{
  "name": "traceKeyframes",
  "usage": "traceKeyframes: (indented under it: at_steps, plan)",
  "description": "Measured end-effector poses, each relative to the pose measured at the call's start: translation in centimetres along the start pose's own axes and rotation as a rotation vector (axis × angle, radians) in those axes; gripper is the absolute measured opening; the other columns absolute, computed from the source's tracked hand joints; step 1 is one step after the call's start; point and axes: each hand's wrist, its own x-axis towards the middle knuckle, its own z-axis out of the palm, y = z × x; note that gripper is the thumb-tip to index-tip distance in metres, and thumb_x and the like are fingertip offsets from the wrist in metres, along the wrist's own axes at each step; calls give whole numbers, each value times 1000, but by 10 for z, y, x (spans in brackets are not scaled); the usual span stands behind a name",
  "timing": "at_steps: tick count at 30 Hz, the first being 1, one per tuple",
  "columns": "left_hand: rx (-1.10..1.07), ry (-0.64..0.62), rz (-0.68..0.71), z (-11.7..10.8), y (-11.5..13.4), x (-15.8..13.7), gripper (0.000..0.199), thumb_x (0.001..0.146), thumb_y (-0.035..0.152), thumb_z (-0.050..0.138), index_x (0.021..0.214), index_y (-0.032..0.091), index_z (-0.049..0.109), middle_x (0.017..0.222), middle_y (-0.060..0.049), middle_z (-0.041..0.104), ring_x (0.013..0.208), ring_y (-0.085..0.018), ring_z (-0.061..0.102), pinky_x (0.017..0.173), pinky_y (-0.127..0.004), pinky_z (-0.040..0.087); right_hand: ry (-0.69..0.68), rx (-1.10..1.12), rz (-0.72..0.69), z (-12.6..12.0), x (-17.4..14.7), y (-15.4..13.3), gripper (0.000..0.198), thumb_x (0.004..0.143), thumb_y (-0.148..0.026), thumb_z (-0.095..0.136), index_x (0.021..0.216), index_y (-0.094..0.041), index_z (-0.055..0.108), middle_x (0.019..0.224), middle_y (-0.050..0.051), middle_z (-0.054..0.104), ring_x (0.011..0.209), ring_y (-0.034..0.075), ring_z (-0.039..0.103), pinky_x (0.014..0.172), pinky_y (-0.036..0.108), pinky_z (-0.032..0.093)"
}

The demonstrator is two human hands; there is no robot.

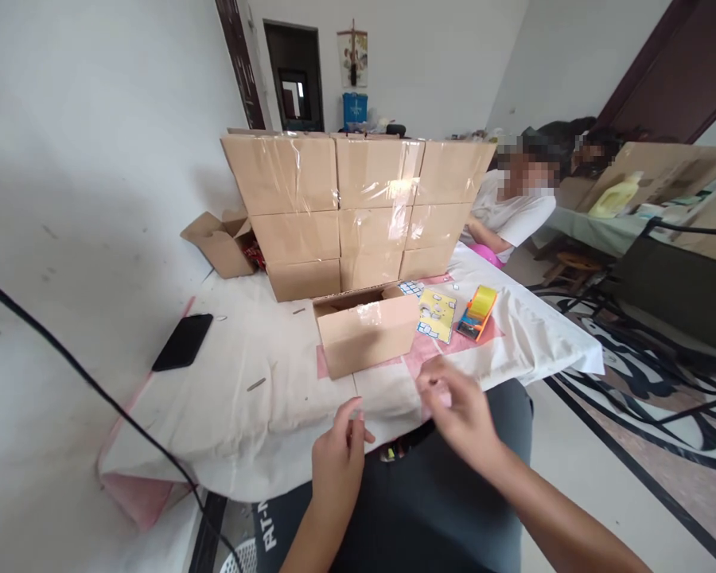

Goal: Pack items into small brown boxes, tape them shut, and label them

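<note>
My left hand (337, 446) hovers over my lap by the near table edge, its fingers loosely bent and apart, holding nothing I can see. Farther right, my right hand (458, 404) is in the air above the table edge. Its curled fingers are smeared by motion, so whether they hold anything is unclear. Just beyond both hands stands a small cardboard box (367, 338), open at its top, with clear tape on its front. To its right are a yellow printed card (437, 316) and an orange tape dispenser (478, 312) with a yellow roll. Neither hand touches the box.
Stacked cardboard boxes (340, 211) under shiny film form a wall behind. Another open carton (218, 243) stands at the left. A black phone (184, 342) lies on the tablecloth (232, 422). A black cable (95, 380) crosses the left side. Another person (516, 211) sits beyond the stack.
</note>
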Motion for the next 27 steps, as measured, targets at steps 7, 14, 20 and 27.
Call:
traceKeyframes:
  at_steps: [7, 14, 20, 27]
  plan:
    - [139, 427, 320, -16, 17, 71, 22, 100, 34, 49, 105, 23, 67, 99, -5, 77, 92, -19, 72, 88, -34, 55, -66, -63, -1, -40, 66, -3, 9, 95, -28, 63, 86, -26, 64, 105, 6, 64, 109, 24, 57, 100, 41, 40]
    - [577, 195, 372, -31, 67, 176, 50, 97, 15, 42, 146, 20, 46, 149, -12, 58, 149, -29, 41, 124, -59, 27, -160, 159, 82, -24, 109, -16, 15, 89, -33, 65, 79, -23, 64, 123, 6, 64, 124, 26, 56, 108, 42, 36]
    - [663, 8, 387, -21, 48, 162, 34, 101, 29, 44, 130, 22, 60, 134, -14, 69, 137, -31, 55, 123, -66, 21, -275, 345, 205, -16, 132, -12, 15, 84, -33, 64, 75, -21, 63, 128, 4, 66, 124, 25, 55, 108, 40, 34]
    - [648, -9, 379, -22, 44, 156, 92, 88, 51, 68, 159, 16, 22, 150, -19, 55, 146, -33, 45, 126, -63, 16, -369, 68, 342, 34, 169, 53, 9, 76, -24, 62, 70, -19, 64, 129, 9, 66, 120, 25, 59, 107, 40, 39]
